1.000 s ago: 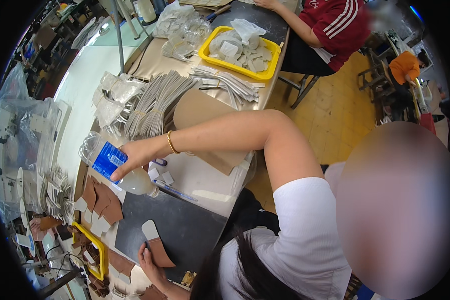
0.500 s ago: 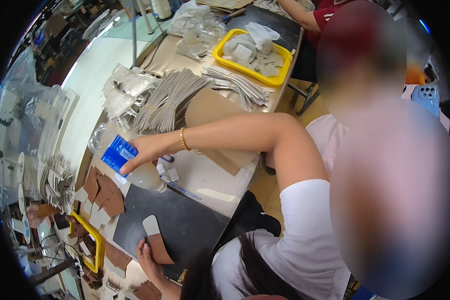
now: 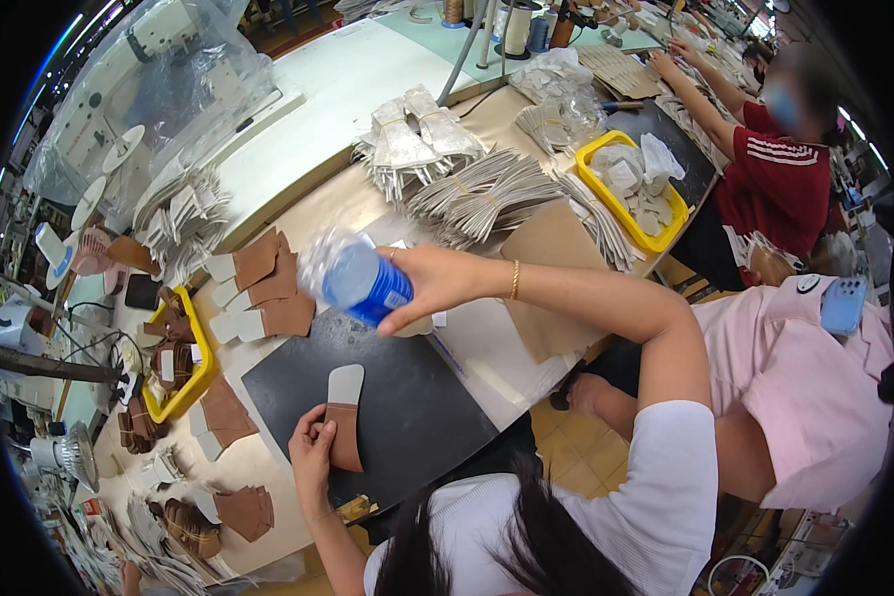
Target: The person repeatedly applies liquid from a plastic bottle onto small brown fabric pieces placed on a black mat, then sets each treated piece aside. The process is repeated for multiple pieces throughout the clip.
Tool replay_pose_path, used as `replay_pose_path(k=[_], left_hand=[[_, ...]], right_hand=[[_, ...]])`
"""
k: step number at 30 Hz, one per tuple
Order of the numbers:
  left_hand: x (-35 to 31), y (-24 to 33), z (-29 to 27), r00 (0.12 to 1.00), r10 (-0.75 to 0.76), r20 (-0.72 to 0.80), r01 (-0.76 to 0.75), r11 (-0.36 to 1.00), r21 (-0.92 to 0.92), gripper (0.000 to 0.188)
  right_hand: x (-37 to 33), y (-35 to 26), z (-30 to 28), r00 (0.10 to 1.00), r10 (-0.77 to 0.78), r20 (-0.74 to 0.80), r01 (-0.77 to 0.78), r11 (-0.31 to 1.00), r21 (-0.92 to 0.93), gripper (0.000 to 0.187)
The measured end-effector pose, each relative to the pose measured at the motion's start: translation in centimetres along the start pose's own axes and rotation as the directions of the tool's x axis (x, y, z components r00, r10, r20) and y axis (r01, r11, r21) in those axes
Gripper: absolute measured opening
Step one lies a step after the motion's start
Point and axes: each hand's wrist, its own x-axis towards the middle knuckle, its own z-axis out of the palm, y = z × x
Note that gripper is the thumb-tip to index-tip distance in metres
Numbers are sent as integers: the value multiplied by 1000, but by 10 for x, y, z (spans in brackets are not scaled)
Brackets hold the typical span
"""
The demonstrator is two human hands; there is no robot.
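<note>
My right hand (image 3: 425,286) is wrapped round a clear plastic bottle with a blue label (image 3: 361,286). The bottle is tilted above the far edge of a black board (image 3: 422,387), its base turned up and smeared by motion. Its mouth end is hidden behind my hand. On the board lies a flat piece, brown with a pale grey rounded end (image 3: 345,397). My left hand (image 3: 313,449) grips this piece by its brown left edge, fingers closed on it.
Brown and grey pieces (image 3: 268,283) lie left of the board, near a yellow basket (image 3: 205,372). Bundled grey strips (image 3: 487,194) and a brown sheet (image 3: 556,278) lie beyond. A second yellow basket (image 3: 677,223) stands far right. Two people are at the right.
The whole view has shifted and turned. My right hand has tipped the bottle so its base now shows. The fingers of my left hand have closed further onto the brown and grey piece.
</note>
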Motion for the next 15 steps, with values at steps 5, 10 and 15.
replay_pose_path(k=[5, 10, 15], left_hand=[[-9, -1, 4, 1000, -10, 25, 11, 998, -67, 36], [-15, -6, 9, 999, -9, 53, 10, 1000, -18, 41], [-20, -8, 11, 999, 25, 27, -27, 998, 57, 42]], right_hand=[[17, -55, 23, 975, -153, 164, 194, 942, -274, 84], [43, -83, 49, 949, -300, 91, 313, 927, -207, 84], [57, -93, 76, 953, -295, -75, 293, 955, -39, 84]])
